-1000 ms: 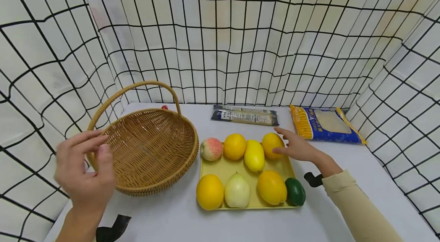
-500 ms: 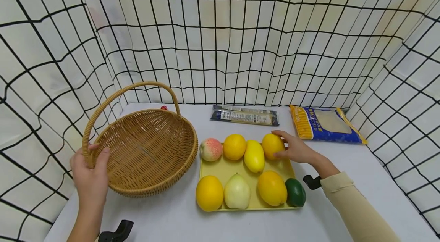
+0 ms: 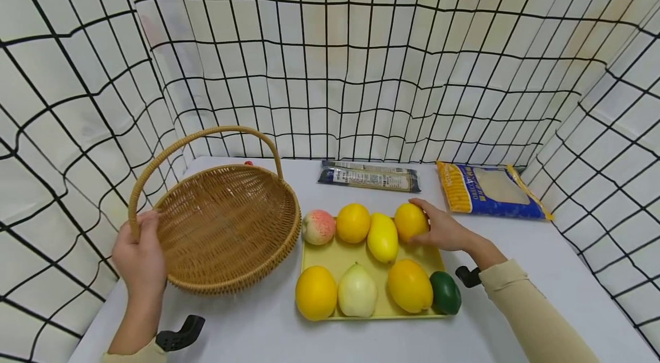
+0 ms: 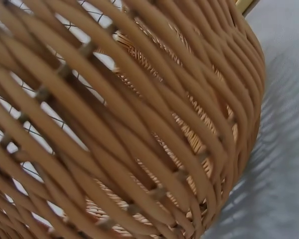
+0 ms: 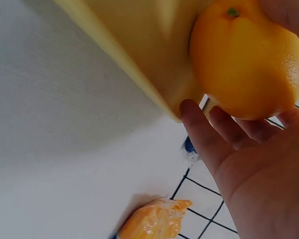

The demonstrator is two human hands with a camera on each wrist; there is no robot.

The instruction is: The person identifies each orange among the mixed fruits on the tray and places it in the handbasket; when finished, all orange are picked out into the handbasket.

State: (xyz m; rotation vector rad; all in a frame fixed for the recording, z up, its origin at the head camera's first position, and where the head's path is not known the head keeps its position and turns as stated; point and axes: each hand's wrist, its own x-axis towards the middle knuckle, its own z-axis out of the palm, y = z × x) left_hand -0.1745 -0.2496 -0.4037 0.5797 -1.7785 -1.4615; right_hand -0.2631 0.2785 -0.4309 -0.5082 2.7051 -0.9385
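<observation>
A: Where was the orange (image 3: 409,220)?
B: At the far right corner of the yellow tray (image 3: 325,254), round, glossy, green stem dot showing, with the right hand (image 3: 446,228) on it: thumb to one side, fingers curled round the other!
A: So, gripped but not lifted out?
B: That was my read. Only the hold looked done; seven other fruits sat in the tray, untouched.
A: Call them!
B: A pink-speckled peach (image 3: 319,227) far left, a smooth pale pear (image 3: 357,291) near the middle, and a dark green avocado (image 3: 446,293), or something like it, at the near right corner.
A: And the left hand (image 3: 141,251)?
B: Closed round the wicker basket (image 3: 227,225), just where its arched handle (image 3: 227,129) met the left rim. Tight, springy-looking weave, well left of the orange.
A: Beyond?
B: Two crinkly plastic packets (image 3: 492,188), far right and far middle.
</observation>
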